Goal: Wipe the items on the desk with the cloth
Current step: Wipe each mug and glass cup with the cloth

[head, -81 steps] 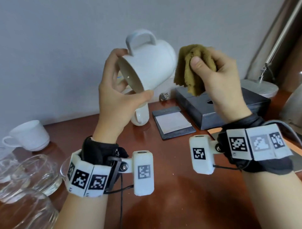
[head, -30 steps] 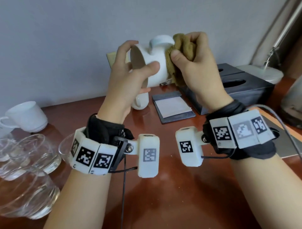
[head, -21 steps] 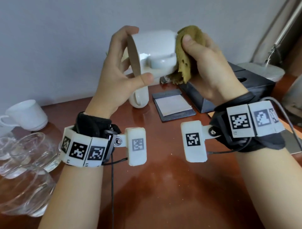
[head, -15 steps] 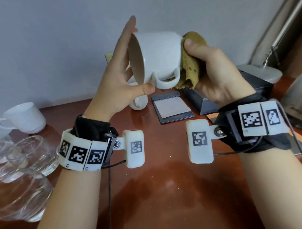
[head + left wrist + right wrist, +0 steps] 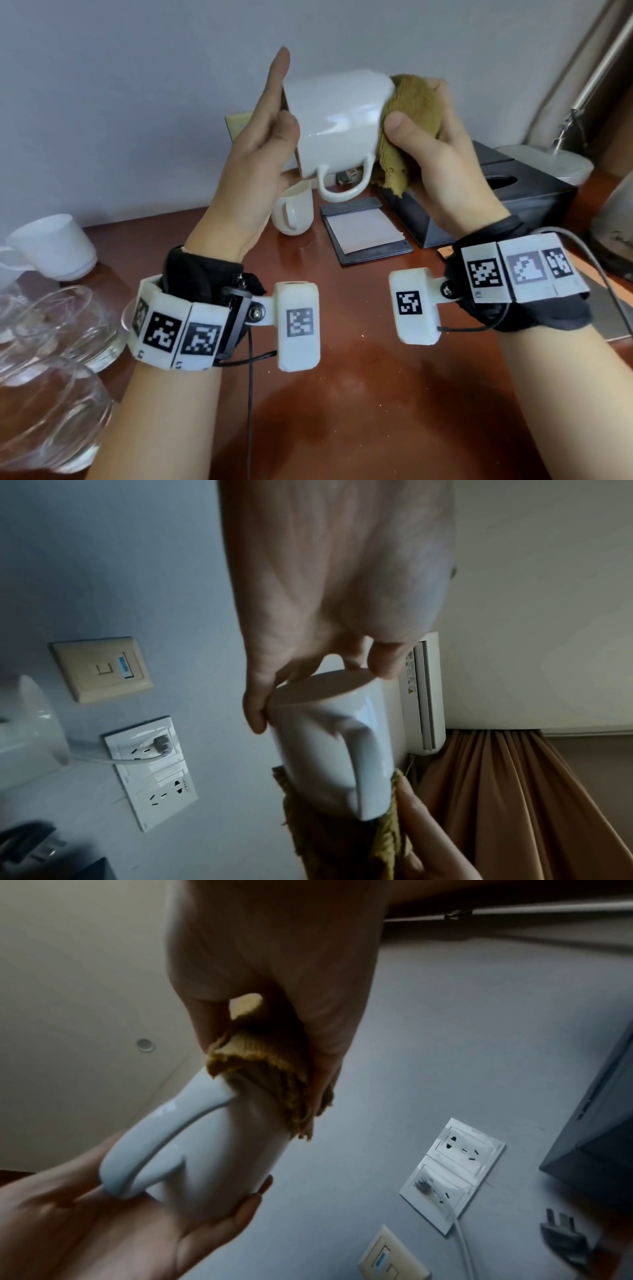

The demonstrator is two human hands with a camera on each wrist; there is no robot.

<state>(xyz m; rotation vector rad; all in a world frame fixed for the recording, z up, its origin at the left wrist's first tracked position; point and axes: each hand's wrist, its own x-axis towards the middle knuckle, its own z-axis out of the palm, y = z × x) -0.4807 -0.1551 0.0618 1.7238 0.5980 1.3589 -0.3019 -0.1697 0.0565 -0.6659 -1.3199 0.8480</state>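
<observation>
The white mug [image 5: 337, 120] is held on its side in the air above the far half of the table [image 5: 376, 394], handle downward, mouth to the left, base to the right. It is judged to be glazed ceramic: rigid, moderately heavy for its size, smooth and therefore slippery, and breakable if dropped onto the table. The cloth [image 5: 407, 126] is judged soft, light and compliant, giving friction where bare glaze gives none.

The left hand [image 5: 260, 150] is laid flat across the mug's mouth, the fingers [image 5: 255, 710] straight and spread over the rim with their tips reaching past its edge; no finger is curled round the wall. The right hand [image 5: 442, 150] is clamped on the bunched cloth, thumb in front and fingers behind, and the cloth is pressed over the base end of the mug. The mug is thus carried by opposed end pressure between the two hands, with nothing seen beneath it.

This hold is judged adequate for turning the mug while the base is wiped, but marginal: any easing of either hand would let the glaze slip. A surer hold would be taken through the handle or round the barrel.

Lying on the table are a second white mug [image 5: 294, 212], a dark notepad tray [image 5: 366, 229] and a dark tissue box [image 5: 513, 195] at the far side, a white cup [image 5: 54, 246] at the far left, and clear glasses [image 5: 51, 342] at the near left. Whether these have been wiped cannot be told.
</observation>
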